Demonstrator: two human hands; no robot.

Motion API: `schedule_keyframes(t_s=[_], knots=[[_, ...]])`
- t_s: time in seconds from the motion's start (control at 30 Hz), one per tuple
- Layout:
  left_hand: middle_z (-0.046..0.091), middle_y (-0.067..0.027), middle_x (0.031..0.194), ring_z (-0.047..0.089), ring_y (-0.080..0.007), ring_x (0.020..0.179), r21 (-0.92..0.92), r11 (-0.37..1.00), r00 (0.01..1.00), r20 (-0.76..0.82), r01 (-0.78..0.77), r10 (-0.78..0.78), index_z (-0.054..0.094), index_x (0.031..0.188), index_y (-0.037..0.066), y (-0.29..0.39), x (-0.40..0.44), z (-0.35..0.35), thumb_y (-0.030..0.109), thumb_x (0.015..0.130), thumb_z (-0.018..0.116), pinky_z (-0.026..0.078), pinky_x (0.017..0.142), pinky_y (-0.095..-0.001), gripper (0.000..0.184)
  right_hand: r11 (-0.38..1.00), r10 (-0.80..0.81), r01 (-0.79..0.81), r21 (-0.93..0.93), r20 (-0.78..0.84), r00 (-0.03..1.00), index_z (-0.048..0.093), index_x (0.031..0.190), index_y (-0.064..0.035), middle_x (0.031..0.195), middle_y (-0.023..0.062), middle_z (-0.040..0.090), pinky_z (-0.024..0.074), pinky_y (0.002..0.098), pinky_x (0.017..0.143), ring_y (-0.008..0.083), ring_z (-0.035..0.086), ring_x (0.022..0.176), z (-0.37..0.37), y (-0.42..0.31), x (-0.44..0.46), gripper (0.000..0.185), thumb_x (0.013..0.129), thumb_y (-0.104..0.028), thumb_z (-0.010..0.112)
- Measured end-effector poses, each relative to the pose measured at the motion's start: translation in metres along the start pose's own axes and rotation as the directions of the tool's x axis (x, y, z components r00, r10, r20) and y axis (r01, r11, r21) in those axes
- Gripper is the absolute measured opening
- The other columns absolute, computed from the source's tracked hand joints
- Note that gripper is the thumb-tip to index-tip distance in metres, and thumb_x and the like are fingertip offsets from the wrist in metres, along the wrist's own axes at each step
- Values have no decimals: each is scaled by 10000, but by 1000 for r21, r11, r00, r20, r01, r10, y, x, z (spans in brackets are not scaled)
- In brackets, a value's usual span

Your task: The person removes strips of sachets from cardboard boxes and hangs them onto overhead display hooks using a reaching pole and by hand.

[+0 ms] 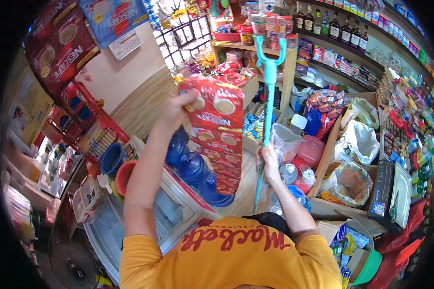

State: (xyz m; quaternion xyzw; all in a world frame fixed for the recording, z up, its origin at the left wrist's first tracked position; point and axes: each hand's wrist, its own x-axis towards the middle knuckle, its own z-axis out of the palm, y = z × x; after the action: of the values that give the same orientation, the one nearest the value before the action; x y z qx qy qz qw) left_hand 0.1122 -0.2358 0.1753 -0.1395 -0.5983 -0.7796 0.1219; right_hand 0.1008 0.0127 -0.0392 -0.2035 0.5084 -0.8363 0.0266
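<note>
My left hand point(174, 108), slightly blurred, pinches the top left corner of a long red strip of Nescafé coffee sachets point(217, 130). The strip hangs down in front of me, its lower end over the blue water jugs point(190, 166). Wrapped around the middle of a teal pole point(269, 101) is my right hand point(268, 160). That pole stands nearly upright, with a two-pronged fork at its top and its lower end near the floor. The fork and the strip are apart.
More Nescafé strips point(58, 43) hang at the upper left. A glass-topped chest freezer point(173, 216) stands at my left. Wooden bins with plastic bags point(349, 180) and a weighing scale point(395, 195) are at right. Bottles point(332, 29) line a shelf behind.
</note>
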Motion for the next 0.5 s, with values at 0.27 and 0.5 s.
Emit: schedule_keyframes(t_s=[0.27,0.5], knots=[[599,-31,884,572,-111,754,102,984,941,320,-147,107,528,1101,81,63,42,6,134,841,566,471,637,-254,268,995,101,-102,-12,-94,990,590,929,-74,681,-40,514,384,209,514,66,471,571,-25,14,-57,264,850,-325,577],[612,-70,990,591,-153,919,-113,986,954,259,-125,150,542,1086,25,40,95,-5,136,903,496,457,855,-306,219,958,-8,-29,-287,-127,992,579,942,-71,689,-53,446,361,209,532,41,427,619,-24,-20,-105,220,885,-281,545]])
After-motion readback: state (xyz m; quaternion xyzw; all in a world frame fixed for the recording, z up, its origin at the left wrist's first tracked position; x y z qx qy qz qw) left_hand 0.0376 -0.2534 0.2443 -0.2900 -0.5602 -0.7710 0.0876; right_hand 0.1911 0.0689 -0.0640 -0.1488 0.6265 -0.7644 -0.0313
